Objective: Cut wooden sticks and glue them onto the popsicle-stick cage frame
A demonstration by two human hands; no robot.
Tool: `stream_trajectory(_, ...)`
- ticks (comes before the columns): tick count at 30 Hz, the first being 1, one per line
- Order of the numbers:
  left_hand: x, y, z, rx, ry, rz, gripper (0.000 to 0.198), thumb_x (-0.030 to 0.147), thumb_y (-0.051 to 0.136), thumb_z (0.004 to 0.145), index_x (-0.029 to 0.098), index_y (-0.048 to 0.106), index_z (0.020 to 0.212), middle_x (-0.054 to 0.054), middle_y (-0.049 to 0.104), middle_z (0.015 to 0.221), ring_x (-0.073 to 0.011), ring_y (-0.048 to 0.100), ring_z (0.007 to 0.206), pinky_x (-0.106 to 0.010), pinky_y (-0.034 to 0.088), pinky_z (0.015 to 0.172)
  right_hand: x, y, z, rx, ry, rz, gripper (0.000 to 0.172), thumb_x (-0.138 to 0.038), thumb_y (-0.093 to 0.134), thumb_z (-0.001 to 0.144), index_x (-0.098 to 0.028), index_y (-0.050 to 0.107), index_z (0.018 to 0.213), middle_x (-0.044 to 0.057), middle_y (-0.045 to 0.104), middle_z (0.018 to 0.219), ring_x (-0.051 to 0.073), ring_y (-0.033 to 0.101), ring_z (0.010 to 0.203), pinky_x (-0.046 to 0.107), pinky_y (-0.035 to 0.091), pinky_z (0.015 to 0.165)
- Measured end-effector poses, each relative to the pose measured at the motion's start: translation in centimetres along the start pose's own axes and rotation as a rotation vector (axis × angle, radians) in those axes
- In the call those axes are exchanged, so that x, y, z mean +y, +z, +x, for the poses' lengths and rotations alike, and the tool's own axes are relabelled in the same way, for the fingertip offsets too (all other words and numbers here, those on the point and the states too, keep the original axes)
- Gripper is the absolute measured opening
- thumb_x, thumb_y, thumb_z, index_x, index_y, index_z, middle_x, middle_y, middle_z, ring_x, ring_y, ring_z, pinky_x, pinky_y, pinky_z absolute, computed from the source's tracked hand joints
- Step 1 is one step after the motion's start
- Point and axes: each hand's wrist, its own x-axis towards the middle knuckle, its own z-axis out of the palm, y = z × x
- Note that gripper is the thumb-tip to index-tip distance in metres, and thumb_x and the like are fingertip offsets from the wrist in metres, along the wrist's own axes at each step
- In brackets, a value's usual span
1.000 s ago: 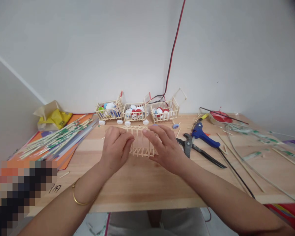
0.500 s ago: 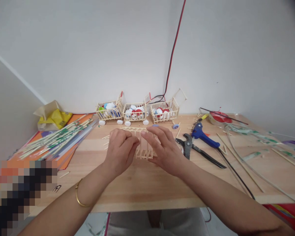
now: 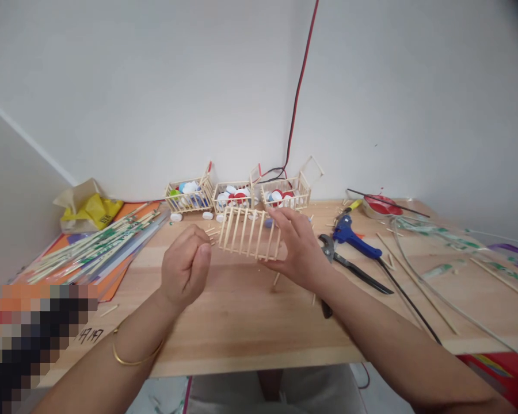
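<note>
Wooden desk (image 3: 224, 339) | right hand (image 3: 300, 250): fingers pinching stick frame (image 3: 251, 233) | left hand (image 3: 183, 267): left of frame, fingers curled together | blue glue gun (image 3: 349, 236): right of frame

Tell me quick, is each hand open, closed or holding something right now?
Left hand: closed in a fist; whether anything is inside can't be told.
Right hand: holding the stick frame between thumb and fingers.

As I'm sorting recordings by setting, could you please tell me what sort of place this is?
Probably a craft workspace: the wooden table bears a blue glue gun, pliers and miniature stick carts, and the right hand holds a slatted stick frame.
</note>
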Motion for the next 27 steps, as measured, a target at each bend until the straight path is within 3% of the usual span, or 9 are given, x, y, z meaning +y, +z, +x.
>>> stream_trajectory(5, -0.1, -0.4, 0.2, -0.021, -0.101, -0.127, 0.034, 0.025, 0.042, 0.095, 0.019, 0.045, 0.061, 0.001, 0.044, 0.059, -0.0127, 0.045, 0.056, -0.03, 0.038, 0.054, 0.6, 0.2, 0.0, 0.013, 0.051, 0.049, 0.094, -0.038, 0.075, 0.07, -0.023, 0.021, 0.146, 0.015, 0.043, 0.135, 0.032, 0.041, 0.126, 0.052, 0.036, 0.101)
stream_trajectory(9, -0.2, 0.1, 0.4, -0.018, 0.003, 0.028, 0.003, 0.02, 0.06, 0.086, 0.019, 0.06, 0.083, -0.001, 0.053, 0.069, -0.0135, 0.05, 0.065, -0.028, 0.041, 0.058, 0.4, 0.3, 0.0, -0.014, 0.044, 0.028, 0.095, -0.037, 0.076, 0.069, -0.022, 0.022, 0.146, 0.016, 0.042, 0.135, 0.034, 0.04, 0.126, 0.052, 0.037, 0.1)
stream_trajectory(12, -0.3, 0.9, 0.2, -0.061, 0.085, 0.137, 0.02, 0.015, 0.064, 0.081, 0.019, 0.062, 0.101, -0.003, 0.054, 0.079, -0.0151, 0.051, 0.073, -0.028, 0.042, 0.062, -0.4, 0.4, 0.0, -0.038, 0.005, -0.006, 0.095, -0.037, 0.077, 0.069, -0.021, 0.024, 0.145, 0.017, 0.042, 0.135, 0.034, 0.042, 0.123, 0.052, 0.038, 0.099)
stream_trajectory(16, -0.2, 1.8, -0.2, -0.13, 0.124, 0.221, 0.029, 0.014, 0.062, 0.081, 0.018, 0.059, 0.109, -0.004, 0.052, 0.084, -0.0177, 0.049, 0.078, -0.032, 0.043, 0.067, -1.6, 0.4, -0.2, -0.051, -0.076, -0.052, 0.092, -0.036, 0.077, 0.069, -0.021, 0.025, 0.144, 0.016, 0.043, 0.136, 0.034, 0.041, 0.123, 0.052, 0.035, 0.102)
stream_trajectory(21, 0.0, 2.4, -0.4, -0.175, 0.147, 0.345, 0.024, 0.014, 0.057, 0.081, 0.017, 0.06, 0.105, -0.005, 0.05, 0.082, -0.0199, 0.047, 0.077, -0.034, 0.041, 0.067, -2.4, 0.4, -0.3, -0.033, -0.146, -0.094, 0.089, -0.031, 0.075, 0.071, -0.023, 0.025, 0.144, 0.016, 0.043, 0.136, 0.033, 0.04, 0.124, 0.051, 0.034, 0.104)
stream_trajectory(27, 0.2, 2.8, -0.5, -0.13, 0.122, 0.396, 0.009, 0.013, 0.054, 0.085, 0.016, 0.061, 0.089, -0.004, 0.05, 0.075, -0.0184, 0.045, 0.072, -0.032, 0.038, 0.063, -2.6, 0.6, -0.4, -0.032, -0.154, -0.087, 0.081, -0.03, 0.069, 0.077, -0.025, 0.024, 0.144, 0.014, 0.042, 0.138, 0.031, 0.039, 0.125, 0.05, 0.034, 0.106)
